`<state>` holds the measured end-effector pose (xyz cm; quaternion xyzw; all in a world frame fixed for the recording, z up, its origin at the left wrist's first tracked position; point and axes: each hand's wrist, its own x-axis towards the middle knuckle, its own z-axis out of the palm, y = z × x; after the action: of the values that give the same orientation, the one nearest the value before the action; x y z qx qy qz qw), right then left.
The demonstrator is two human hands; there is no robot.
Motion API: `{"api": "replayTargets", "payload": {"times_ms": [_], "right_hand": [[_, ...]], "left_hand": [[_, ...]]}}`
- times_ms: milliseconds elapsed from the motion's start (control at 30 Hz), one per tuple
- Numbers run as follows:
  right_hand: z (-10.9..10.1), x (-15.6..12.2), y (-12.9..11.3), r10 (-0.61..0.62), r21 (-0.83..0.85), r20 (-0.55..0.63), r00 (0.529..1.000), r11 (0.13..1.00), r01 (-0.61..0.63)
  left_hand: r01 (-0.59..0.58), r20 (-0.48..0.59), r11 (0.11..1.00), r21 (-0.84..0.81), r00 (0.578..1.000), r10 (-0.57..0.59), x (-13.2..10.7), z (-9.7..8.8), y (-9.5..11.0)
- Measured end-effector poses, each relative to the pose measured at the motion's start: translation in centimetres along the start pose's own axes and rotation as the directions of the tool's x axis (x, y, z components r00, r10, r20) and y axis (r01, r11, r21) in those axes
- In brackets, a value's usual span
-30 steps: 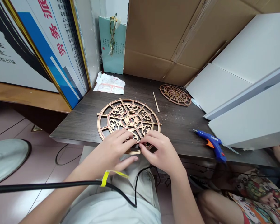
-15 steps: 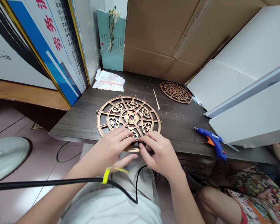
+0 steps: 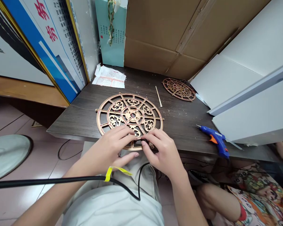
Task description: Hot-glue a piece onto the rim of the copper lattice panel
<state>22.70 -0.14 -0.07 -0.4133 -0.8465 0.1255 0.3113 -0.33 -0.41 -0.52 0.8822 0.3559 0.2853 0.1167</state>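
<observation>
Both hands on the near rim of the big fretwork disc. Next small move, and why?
Probably slide the disc a little farther onto the table. Its near rim overhangs the table edge, where the left hand and right hand pinch a small dark piece at the rim; exactly what that piece is cannot be told.

Both hands press on the near rim of a large copper openwork disc (image 3: 129,117) lying flat on the dark counter (image 3: 85,119): left hand (image 3: 109,147) and right hand (image 3: 163,152) with fingertips nearly meeting. A blue glue gun (image 3: 214,139) lies well to the right; a smaller disc (image 3: 178,89) sits farther back
</observation>
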Motion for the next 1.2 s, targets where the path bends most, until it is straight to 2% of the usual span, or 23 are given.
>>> {"api": "replayTargets", "payload": {"times_ms": [300,433,533,633,667,700,733,767,800,833,900,967,1000,1033,1133,1200], "right_hand": [[-0.2,0.5,-0.4,0.043,-0.056,0.058,0.997,0.998,-0.039],[-0.2,0.4,-0.3,0.021,-0.023,0.040,0.999,1.000,-0.020],[-0.5,0.1,-0.4,-0.007,0.035,-0.018,1.000,0.999,0.007],[-2.3,-1.1,0.1,0.017,0.003,-0.195,0.981,1.000,-0.017],[-3.4,-1.9,0.6,0.032,-0.050,-0.302,0.953,0.998,-0.050],[-4.6,-2.9,1.4,0.069,-0.138,-0.422,0.904,0.981,-0.139],[-6.0,-4.1,2.4,0.121,-0.228,-0.553,0.825,0.930,-0.289],[-7.6,-5.4,3.6,0.183,-0.280,-0.675,0.715,0.833,-0.478],[-9.1,-6.8,5.0,0.266,-0.285,-0.746,0.610,0.701,-0.654],[-10.6,-8.2,6.4,0.361,-0.289,-0.767,0.530,0.543,-0.788],[-13.1,-10.4,9.3,0.549,-0.313,-0.725,0.417,0.277,-0.909],[-14.4,-11.5,11.5,0.717,-0.320,-0.628,0.302,0.116,-0.940],[-14.7,-11.6,12.3,0.791,-0.322,-0.553,0.260,0.085,-0.943],[-14.7,-11.4,12.8,0.824,-0.311,-0.527,0.208,0.041,-0.950],[-14.2,-10.2,13.0,0.851,-0.277,-0.517,0.091,-0.066,-0.959],[-13.8,-9.3,12.4,0.851,-0.270,-0.523,0.054,-0.105,-0.957]], "left_hand": [[-0.008,0.017,0.999,0.050,1.000,0.007,0.5,-0.1,0.3],[-0.021,0.013,0.997,0.077,1.000,0.020,0.6,0.1,0.2],[-0.025,0.010,0.996,0.089,1.000,0.024,0.7,0.2,0.3],[-0.041,0.000,0.992,0.118,0.999,0.042,0.8,0.3,0.5],[-0.046,-0.004,0.990,0.132,0.999,0.047,0.8,0.3,0.5],[-0.050,-0.006,0.988,0.143,0.999,0.052,0.9,0.3,0.6],[-0.052,-0.010,0.987,0.152,0.998,0.054,0.9,0.4,0.6],[-0.054,-0.013,0.986,0.156,0.998,0.056,0.9,0.5,0.5],[-0.055,-0.014,0.987,0.154,0.998,0.057,0.9,0.5,0.4],[-0.055,-0.015,0.988,0.146,0.998,0.058,0.9,0.6,0.4],[-0.059,-0.018,0.991,0.122,0.998,0.062,0.8,0.6,0.1],[-0.062,-0.017,0.993,0.099,0.998,0.064,0.6,0.6,-0.1],[-0.063,-0.018,0.994,0.092,0.998,0.065,0.5,0.6,-0.1],[-0.067,-0.018,0.994,0.087,0.997,0.069,0.4,0.5,-0.2],[-0.085,-0.017,0.992,0.098,0.996,0.087,0.3,0.4,-0.2],[-0.103,-0.017,0.987,0.126,0.994,0.106,0.3,0.4,-0.2]]}}
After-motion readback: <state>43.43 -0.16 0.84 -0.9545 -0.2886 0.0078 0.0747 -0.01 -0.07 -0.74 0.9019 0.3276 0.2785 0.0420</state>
